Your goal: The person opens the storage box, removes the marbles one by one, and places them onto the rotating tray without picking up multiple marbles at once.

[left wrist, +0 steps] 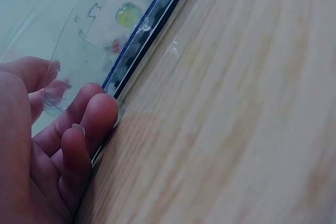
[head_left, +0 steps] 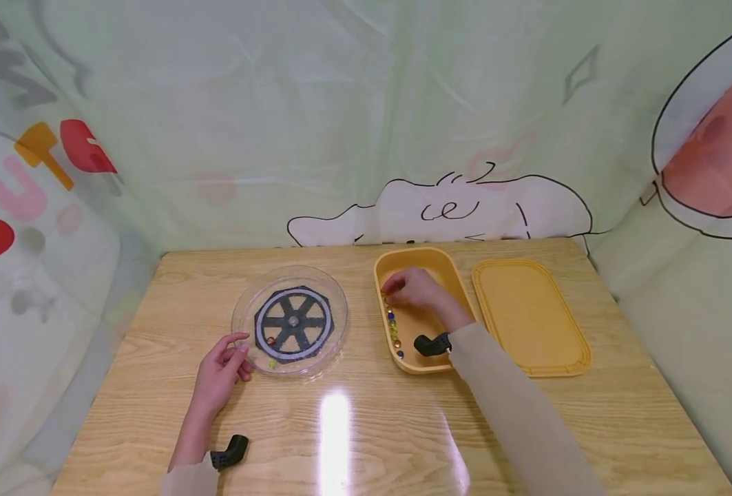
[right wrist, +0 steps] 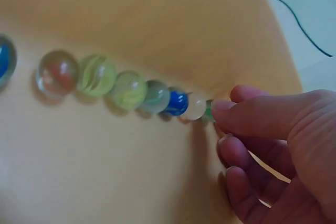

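A row of glass marbles (head_left: 393,329) lies along the left side of the yellow bin (head_left: 415,365). My right hand (head_left: 412,287) reaches into the bin at the far end of that row, with thumb and fingertips closed at an orange marble (head_left: 383,294). Next to the thumb, a green marble (right wrist: 208,110) is partly covered. My left hand (head_left: 218,372) holds the near left edge of a round clear dish (head_left: 336,351), fingers curled at its rim. Inside are a dark spoked wheel shape (head_left: 293,322), a brown marble (head_left: 270,340) and a yellow-green marble (head_left: 272,363).
Right of the bin, a flat yellow lid (head_left: 529,317) lies on the wooden table (head_left: 279,441). A printed cloth (head_left: 248,124) hangs behind the table and along its sides. Each wrist wears a black camera (head_left: 232,451).
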### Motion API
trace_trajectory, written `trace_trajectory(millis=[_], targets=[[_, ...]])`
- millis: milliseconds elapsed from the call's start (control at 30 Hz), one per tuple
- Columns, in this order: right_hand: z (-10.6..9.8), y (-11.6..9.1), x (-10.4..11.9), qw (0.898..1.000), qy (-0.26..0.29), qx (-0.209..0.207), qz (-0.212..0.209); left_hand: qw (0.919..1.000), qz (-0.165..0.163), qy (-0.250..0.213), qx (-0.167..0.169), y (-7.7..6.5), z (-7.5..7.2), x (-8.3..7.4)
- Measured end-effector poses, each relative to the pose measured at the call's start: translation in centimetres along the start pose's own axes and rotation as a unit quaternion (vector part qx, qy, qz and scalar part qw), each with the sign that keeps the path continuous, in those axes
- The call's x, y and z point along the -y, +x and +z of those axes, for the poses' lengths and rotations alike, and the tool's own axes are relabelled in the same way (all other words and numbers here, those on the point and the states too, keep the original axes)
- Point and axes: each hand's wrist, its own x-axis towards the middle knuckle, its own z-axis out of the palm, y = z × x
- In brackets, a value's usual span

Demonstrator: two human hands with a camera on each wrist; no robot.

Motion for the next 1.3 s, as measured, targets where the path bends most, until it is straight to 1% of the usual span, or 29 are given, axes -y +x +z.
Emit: trace_trajectory(millis=[200, 400, 467, 633, 767, 867, 1000, 1133, 1200, 1300], targets=[[0.4, 0.2, 0.2, 1.0, -0.014, 0.0, -0.009, 1.0, 0.0, -0.001, -0.005, -0.1, -0.1, -0.1], [0.7, 0.4, 0.3, 0.999, -0.034, 0.004, -0.014, 0.9998, -0.017, 0.001, -0.005, -0.2, -0.4, -0.6], [0.8, 0.5, 0.4, 0.999, -0.037, 0.005, -0.013, 0.9998, -0.018, -0.002, -0.004, -0.5, -0.5, -1.2], [0.9, 0.5, 0.4, 0.999, -0.04, 0.002, -0.005, 1.0, -0.009, 0.003, -0.001, -1.3, -0.4, -3.3], [0.8, 0.5, 0.4, 0.999, -0.044, 0.004, -0.01, 1.0, -0.001, 0.003, 0.004, -1.5, -0.3, -4.0], [0.7, 0.4, 0.4, 0.999, -0.045, 0.006, -0.01, 1.0, 0.0, -0.001, 0.007, -1.5, -0.3, -3.8], [0.6, 0.2, 0.5, 0.999, -0.048, 0.004, -0.011, 0.9999, -0.013, 0.001, 0.003, -1.3, -0.1, -3.4], [0.4, 0.0, 0.6, 0.999, -0.052, -0.004, -0.014, 0.9998, -0.019, -0.004, 0.0, -0.7, -0.1, -1.7], [0.2, -0.1, 0.6, 0.999, -0.052, -0.008, -0.015, 0.9999, -0.014, -0.007, -0.001, -0.4, -0.1, -0.6], [-0.2, -0.2, 0.8, 0.998, -0.05, -0.02, -0.02, 0.9999, -0.002, -0.01, -0.004, -0.2, 0.0, 0.0]])
